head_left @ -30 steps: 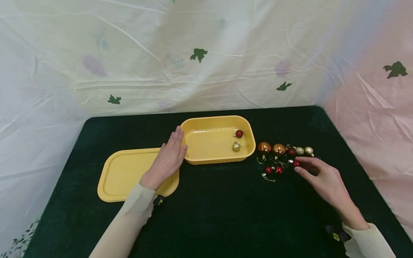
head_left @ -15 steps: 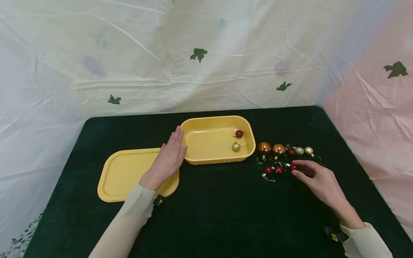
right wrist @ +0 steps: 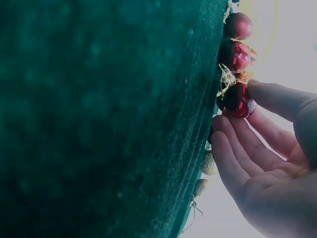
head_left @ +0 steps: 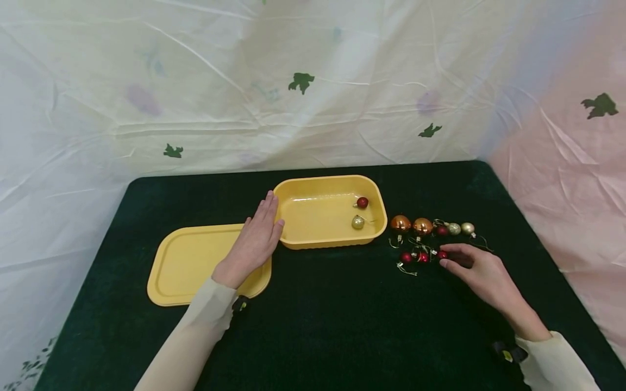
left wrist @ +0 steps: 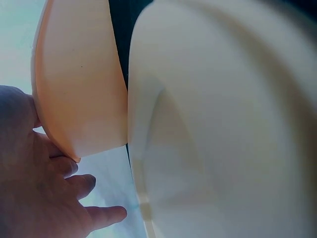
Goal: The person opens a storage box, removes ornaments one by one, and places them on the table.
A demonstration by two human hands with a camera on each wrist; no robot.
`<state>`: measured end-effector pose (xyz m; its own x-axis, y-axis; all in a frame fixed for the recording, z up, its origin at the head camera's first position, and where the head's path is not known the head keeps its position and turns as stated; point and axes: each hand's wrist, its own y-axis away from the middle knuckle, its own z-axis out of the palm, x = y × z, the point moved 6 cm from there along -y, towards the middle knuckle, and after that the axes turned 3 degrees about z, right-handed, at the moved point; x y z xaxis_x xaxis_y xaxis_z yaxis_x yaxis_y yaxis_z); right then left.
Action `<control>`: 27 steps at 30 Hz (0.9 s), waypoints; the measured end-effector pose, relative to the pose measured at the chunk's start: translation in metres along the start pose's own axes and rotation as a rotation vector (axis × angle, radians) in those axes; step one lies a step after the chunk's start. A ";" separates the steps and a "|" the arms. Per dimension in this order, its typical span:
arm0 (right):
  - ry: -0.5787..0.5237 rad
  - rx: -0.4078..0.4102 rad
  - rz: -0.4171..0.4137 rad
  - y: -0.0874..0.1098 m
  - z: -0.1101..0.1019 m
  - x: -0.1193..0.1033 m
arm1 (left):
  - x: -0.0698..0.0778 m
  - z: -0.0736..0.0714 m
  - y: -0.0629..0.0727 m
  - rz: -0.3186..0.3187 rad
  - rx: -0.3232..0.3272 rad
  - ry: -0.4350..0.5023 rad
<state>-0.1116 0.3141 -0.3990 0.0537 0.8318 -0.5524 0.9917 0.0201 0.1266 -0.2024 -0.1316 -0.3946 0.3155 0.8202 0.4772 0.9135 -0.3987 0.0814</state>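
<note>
My left hand point(head_left: 251, 244) lies with straight fingers along the left end of a yellow plastic box point(head_left: 325, 241); in the left wrist view the fingertips touch the box's rim point(left wrist: 74, 159). A dark red bauble and a gold glitter bauble point(head_left: 358, 222) lie inside, toward its right end. On the cloth to the right, my right hand point(head_left: 484, 274) pinches a small red bauble point(head_left: 442, 254) between thumb and fingers. The right wrist view has this bauble point(right wrist: 237, 99) in line with two other red ones. Two copper baubles point(head_left: 400, 224) and several small red and gold ones lie around it.
A yellow lid point(head_left: 191, 266) lies flat at the left, partly under my left forearm. Dark green cloth point(head_left: 342, 326) covers the table. A pale printed curtain point(head_left: 235, 108) hangs behind it. Thin hanging strings trail from the baubles.
My right hand has moved slightly left and toward me with the small red bauble, bringing it into line with the other red ones. The left hand and the box have stayed put.
</note>
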 end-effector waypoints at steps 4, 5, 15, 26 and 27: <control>0.004 -0.019 -0.014 -0.002 -0.001 -0.001 | 0.000 -0.001 0.001 -0.003 0.007 0.003; 0.004 -0.024 -0.014 -0.002 -0.001 -0.001 | 0.000 -0.001 0.001 -0.002 0.008 0.003; 0.019 -0.051 -0.017 -0.003 0.001 -0.001 | 0.001 -0.001 0.001 0.000 0.008 0.007; 0.052 -0.061 -0.019 -0.005 0.002 0.000 | 0.001 0.001 0.000 0.001 0.007 0.009; 0.056 -0.062 -0.019 -0.005 0.002 0.000 | 0.001 0.000 0.000 0.001 0.009 0.009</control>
<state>-0.1165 0.3124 -0.4011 0.0268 0.8605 -0.5087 0.9833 0.0688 0.1683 -0.2016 -0.1310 -0.3947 0.3143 0.8161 0.4849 0.9154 -0.3959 0.0731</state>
